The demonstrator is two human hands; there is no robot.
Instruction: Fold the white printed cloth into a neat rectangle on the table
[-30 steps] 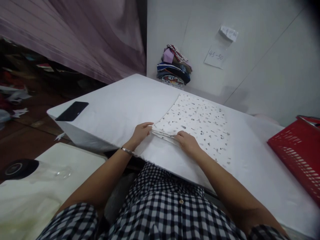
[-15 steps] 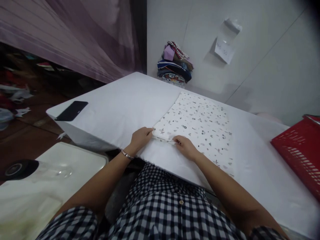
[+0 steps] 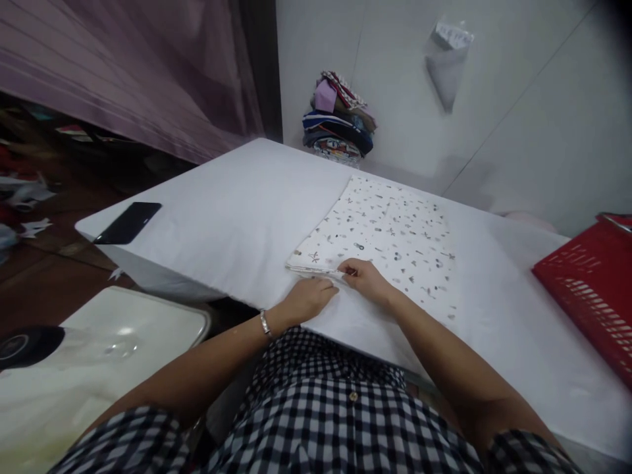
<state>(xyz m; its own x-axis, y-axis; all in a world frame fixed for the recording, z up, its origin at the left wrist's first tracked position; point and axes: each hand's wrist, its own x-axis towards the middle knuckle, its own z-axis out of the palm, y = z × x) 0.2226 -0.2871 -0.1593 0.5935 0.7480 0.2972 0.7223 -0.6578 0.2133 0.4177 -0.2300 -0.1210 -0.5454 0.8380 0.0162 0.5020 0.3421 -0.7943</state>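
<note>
White table [image 3: 237,204]: hands [image 3: 336,289] touch printed cloth [image 3: 385,230] edge.

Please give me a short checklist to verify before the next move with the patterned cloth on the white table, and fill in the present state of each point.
1. Left hand at the near edge of the patterned cloth: ok.
2. Right hand on the same edge: ok.
3. Cloth lies flat on the white table: ok.
4. Grip closed on the edge: cannot tell, fingers hide it.
5. Black phone apart from the cloth: ok.
6. Red basket apart from the cloth: ok.
</note>
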